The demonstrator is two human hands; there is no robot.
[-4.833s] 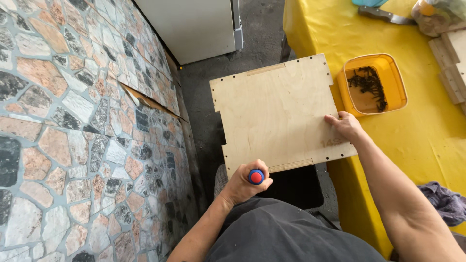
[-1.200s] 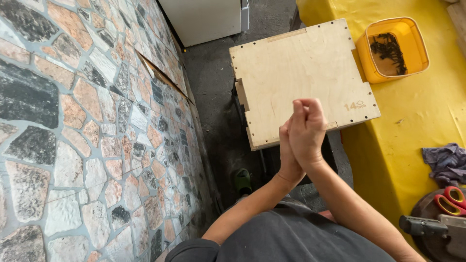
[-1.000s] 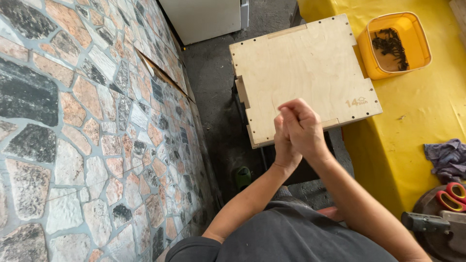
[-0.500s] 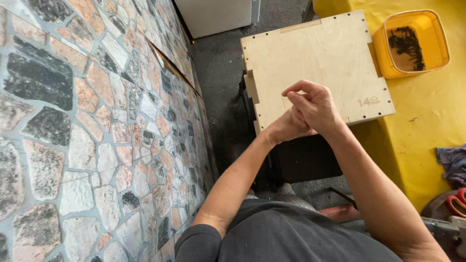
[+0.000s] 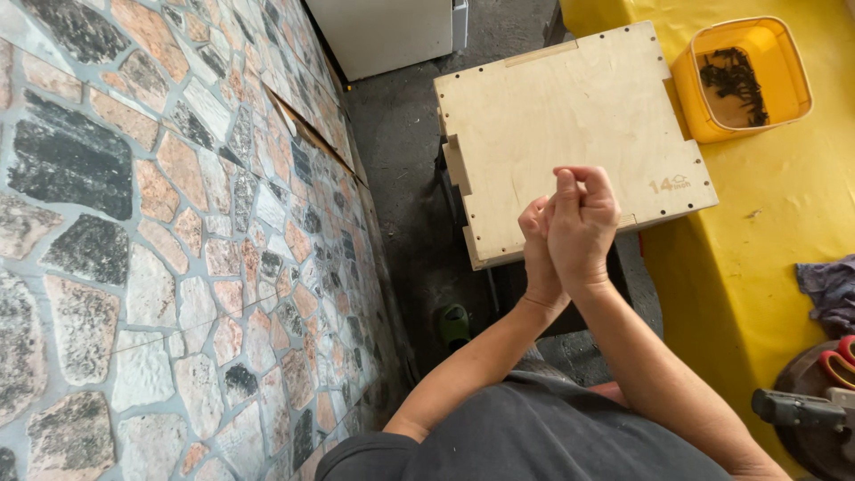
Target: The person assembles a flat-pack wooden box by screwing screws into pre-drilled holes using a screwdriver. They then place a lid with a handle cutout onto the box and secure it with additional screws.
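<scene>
The plywood box has a bare lid across the upper centre, open to a hand from above. Both hands are raised together over its near edge. On the right, the yellow tub sits against its side. The stone wall closes the left, leaving a narrow floor strip between.

My left hand no longer grips the red-capped tool; it now presses against my right hand, both raised over the pale plywood box.

A home workshop: a plywood box, a yellow tub of dark screws, a stone-patterned wall.
</scene>
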